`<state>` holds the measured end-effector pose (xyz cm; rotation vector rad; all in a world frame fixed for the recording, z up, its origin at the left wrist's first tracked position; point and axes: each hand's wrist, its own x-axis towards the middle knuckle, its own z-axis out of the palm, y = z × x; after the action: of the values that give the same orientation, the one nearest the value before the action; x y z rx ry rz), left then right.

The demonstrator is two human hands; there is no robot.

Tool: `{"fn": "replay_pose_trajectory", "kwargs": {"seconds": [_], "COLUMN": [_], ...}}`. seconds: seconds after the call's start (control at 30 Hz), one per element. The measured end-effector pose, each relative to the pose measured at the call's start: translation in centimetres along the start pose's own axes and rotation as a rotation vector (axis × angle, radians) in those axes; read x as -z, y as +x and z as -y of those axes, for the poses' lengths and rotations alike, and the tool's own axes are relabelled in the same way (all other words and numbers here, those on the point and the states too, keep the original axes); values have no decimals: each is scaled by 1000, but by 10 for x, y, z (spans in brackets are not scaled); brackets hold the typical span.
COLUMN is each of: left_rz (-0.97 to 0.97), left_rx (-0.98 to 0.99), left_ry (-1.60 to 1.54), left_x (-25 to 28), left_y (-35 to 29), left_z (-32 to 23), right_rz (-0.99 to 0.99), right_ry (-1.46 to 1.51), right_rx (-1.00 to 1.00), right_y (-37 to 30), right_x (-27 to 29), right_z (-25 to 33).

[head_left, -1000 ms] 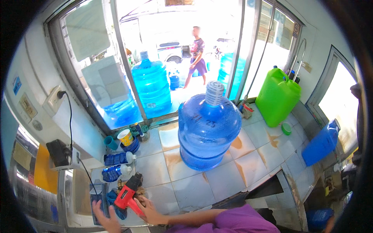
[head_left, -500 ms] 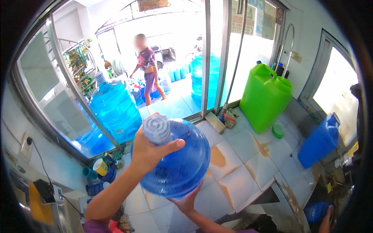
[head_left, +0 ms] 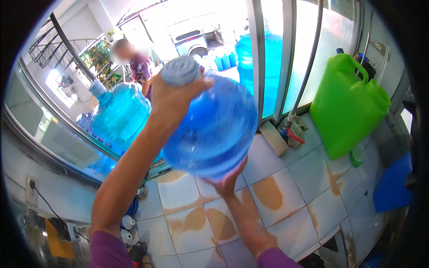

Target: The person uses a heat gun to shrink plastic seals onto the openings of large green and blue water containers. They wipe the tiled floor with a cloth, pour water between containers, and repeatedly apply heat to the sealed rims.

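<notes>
Tilted in front of me is a big round blue water jug (head_left: 214, 129), lifted off the tiles. My left hand (head_left: 172, 100) is wrapped round its neck, just below the whitish ridged cap (head_left: 180, 70), with the thumb reaching to the right. Low on the jug, my right hand (head_left: 229, 179) bears it up from beneath; some of its fingers are hidden behind the jug. Another full blue jug (head_left: 123, 111) stands to the left, beyond the glass door frame.
A green jerrycan (head_left: 346, 107) stands at the right, with a green lid (head_left: 356, 156) beside it. A blue container (head_left: 393, 185) is farther right. Metal door posts (head_left: 257, 58) rise ahead. Brown stains mark the tiled floor (head_left: 295, 196). A person (head_left: 140, 67) bends outside.
Both hands have carried the jug up and forward, toward the doorway. My view has swung left. The person outside has gone from walking upright to bending beside the left jug.
</notes>
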<state>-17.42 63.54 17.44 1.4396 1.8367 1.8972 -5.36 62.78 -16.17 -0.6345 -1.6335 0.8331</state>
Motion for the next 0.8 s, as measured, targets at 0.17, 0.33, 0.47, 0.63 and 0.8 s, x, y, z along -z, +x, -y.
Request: {"fn": "replay_pose_trajectory", "kwargs": {"seconds": [0.17,0.33,0.47,0.63,0.8], "left_rz": [67,153,432,411,-160], "left_rx": [-44,2,-95,250,327], "left_ry": [89,593,394,188,397], "left_x": [-16,-4,71,221,341], "left_y": [117,144,51,-161,-354], "left_z": [59,83,35,-103,-184], "right_rz": [26,-19,36,-211,341], "right_ry": [-76,-144,-98,-342,8], "right_rx": [54,93,41,-94,120], "right_y": [88,132,163,141,-22], "right_x": [-34,-58,-67,-75,34], "right_z": [-60,-97,-121,-67,45]}}
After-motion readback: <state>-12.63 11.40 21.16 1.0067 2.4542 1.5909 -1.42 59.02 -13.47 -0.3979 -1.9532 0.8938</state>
